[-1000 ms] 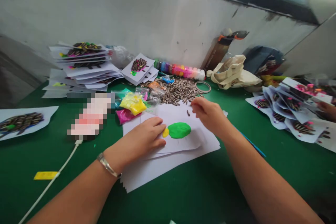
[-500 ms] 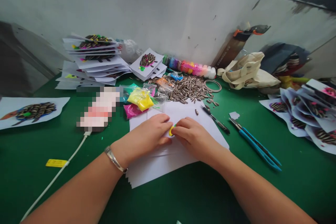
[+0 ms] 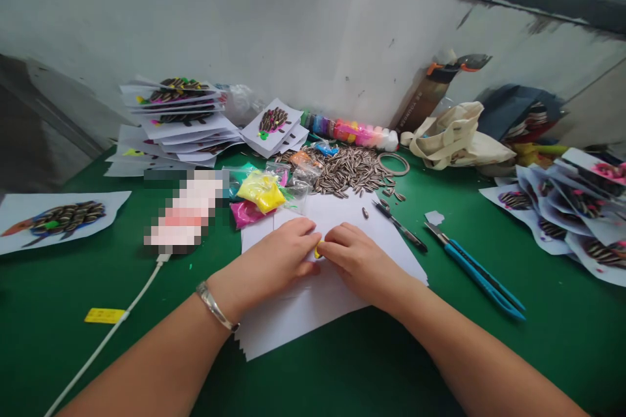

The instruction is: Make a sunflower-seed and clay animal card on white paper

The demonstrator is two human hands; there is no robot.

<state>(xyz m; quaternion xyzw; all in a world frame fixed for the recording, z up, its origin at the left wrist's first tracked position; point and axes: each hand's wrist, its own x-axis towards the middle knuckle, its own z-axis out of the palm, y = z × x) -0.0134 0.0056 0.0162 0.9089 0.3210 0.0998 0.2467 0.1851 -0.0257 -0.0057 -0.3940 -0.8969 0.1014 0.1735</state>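
A small lump of yellow clay (image 3: pixel 318 249) shows between my two hands, low over a stack of white paper (image 3: pixel 288 326). My left hand (image 3: pixel 286 254), with a silver bracelet at the wrist, has its fingers curled and its fingertips against the clay's left side. From the right, my right hand (image 3: pixel 359 260) pinches the same lump. Most of the clay is hidden behind the fingers. Just beyond the hands lie a bag of yellow clay (image 3: pixel 261 191) and a bag of magenta clay (image 3: pixel 247 214). A heap of striped sunflower seeds (image 3: pixel 349 169) spreads behind the paper.
Right of the paper lie a black pen (image 3: pixel 402 227) and blue tweezers (image 3: pixel 482 277). Seed pictures are stacked at the left (image 3: pixel 190 133) and right (image 3: pixel 581 208). A blurred-out device (image 3: pixel 183 212) trails a white cable (image 3: pixel 105 339). Clay tubs (image 3: pixel 349 130) and a cloth bag (image 3: pixel 454 137) line the wall.
The whole view has tilted slightly, so things at the back sit lower. Both hands stay around the clay, fingers shifted a little, and less of the lump shows.
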